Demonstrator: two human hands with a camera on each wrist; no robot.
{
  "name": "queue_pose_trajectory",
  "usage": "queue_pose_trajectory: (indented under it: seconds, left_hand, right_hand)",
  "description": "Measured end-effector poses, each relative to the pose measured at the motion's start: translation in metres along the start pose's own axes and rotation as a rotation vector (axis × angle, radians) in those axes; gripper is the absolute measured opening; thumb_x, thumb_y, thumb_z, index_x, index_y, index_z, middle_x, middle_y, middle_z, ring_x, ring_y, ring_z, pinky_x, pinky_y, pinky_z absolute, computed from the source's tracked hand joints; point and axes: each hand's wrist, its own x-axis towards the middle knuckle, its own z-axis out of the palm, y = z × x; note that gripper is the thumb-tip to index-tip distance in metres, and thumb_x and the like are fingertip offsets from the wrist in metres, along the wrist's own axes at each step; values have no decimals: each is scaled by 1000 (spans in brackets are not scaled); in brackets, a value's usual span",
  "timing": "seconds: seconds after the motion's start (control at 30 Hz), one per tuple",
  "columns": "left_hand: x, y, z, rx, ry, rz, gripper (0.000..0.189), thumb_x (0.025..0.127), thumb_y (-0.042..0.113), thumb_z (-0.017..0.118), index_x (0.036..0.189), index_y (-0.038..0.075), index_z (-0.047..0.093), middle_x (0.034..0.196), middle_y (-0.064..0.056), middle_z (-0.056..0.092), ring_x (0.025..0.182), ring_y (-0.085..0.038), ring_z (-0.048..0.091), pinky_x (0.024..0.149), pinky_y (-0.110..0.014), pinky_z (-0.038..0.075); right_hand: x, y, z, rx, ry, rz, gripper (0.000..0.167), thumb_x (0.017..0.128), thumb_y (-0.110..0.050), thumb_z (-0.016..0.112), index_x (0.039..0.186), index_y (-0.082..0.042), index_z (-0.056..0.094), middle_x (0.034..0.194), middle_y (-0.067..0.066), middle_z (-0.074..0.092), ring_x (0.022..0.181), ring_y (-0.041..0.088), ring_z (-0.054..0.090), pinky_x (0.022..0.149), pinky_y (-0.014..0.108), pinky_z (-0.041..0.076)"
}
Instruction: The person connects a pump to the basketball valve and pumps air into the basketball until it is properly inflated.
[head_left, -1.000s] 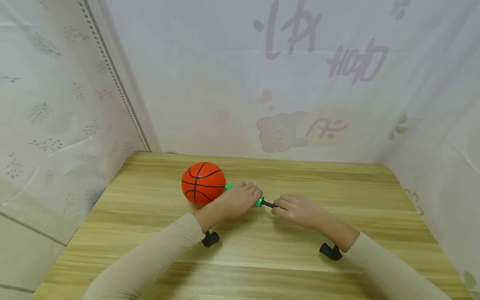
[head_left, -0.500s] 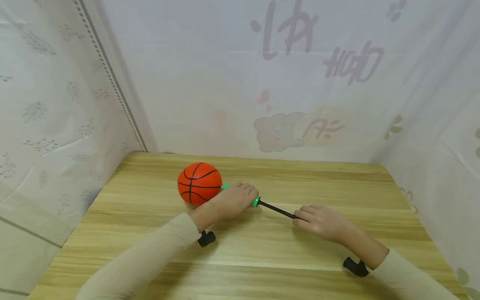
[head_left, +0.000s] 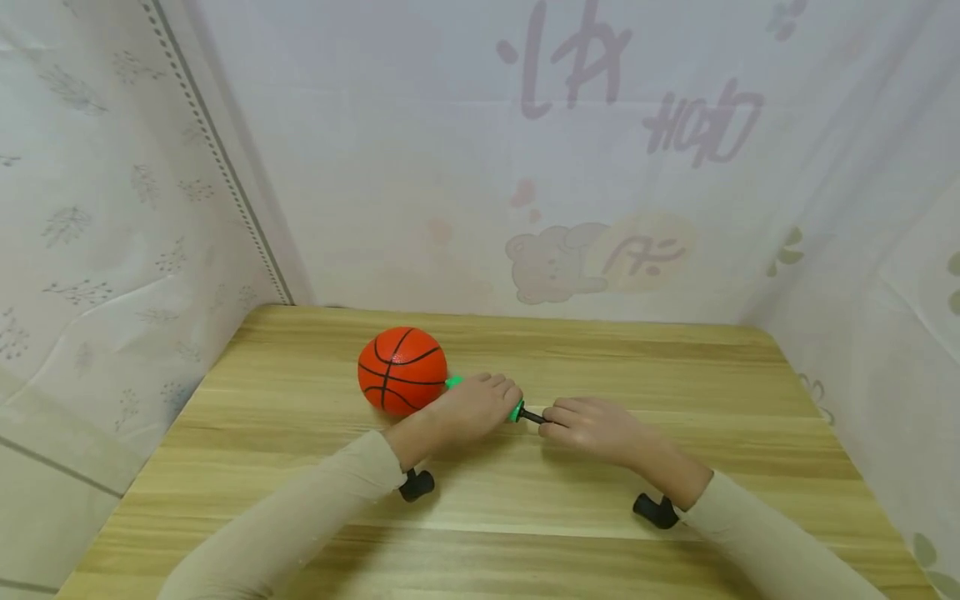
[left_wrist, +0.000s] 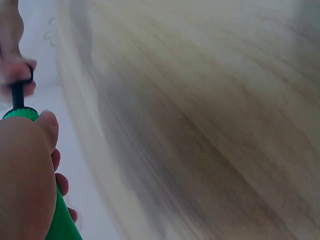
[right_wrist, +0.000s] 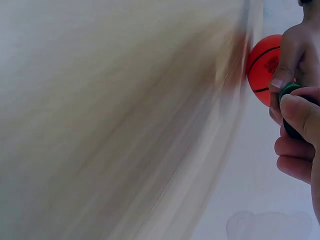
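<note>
An orange toy basketball (head_left: 402, 372) with black lines sits on the wooden table, its right side against the tip of a green hand pump (head_left: 453, 382). My left hand (head_left: 471, 410) grips the pump's green barrel (left_wrist: 62, 220), thumb along its side and fingers wrapped round. From the barrel's right end a short stretch of black rod (head_left: 533, 416) shows. My right hand (head_left: 596, 429) holds the black handle (left_wrist: 22, 80) at the end of that rod, close to the left hand. In the right wrist view fingers and thumb curl round the handle.
The light wooden table (head_left: 525, 550) ends at pale patterned cloth (head_left: 420, 183) at the back and on both sides. A black wrist mount (head_left: 416, 484) hangs under the left wrist, and another black mount (head_left: 655, 511) under the right one.
My right hand first drew the handle out to the right, baring a long black rod, then pushed it back toward the left hand. My left hand stays on the barrel; the ball barely shifts.
</note>
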Motion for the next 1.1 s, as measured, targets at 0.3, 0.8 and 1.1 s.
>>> queue_pose_trajectory:
  seconds: [0.3,0.8,1.1]
  left_hand:
    - [-4,-2,3,-24,21,26,11,105,14,52,116,11,53,115,0,60,103,-13,55,91,-24,46]
    - [-10,-16,-2,-39,56,25,14,108,22,50,114,9,52,109,0,59,101,-14,56,92,-27,47]
    - [-4,-15,0,-30,69,30,21,108,30,51,111,10,51,103,2,56,95,-13,52,85,-26,45]
  right_hand:
    - [3,-2,10,17,10,-8,39,112,-7,29,97,-9,65,92,0,66,75,11,61,67,18,51]
    - [-42,-10,-26,41,39,1,37,112,-6,31,98,-6,66,93,5,69,79,16,65,69,25,57]
    - [-28,-2,-19,18,-18,-1,44,113,-8,24,101,-7,66,95,3,66,81,14,62,71,24,55]
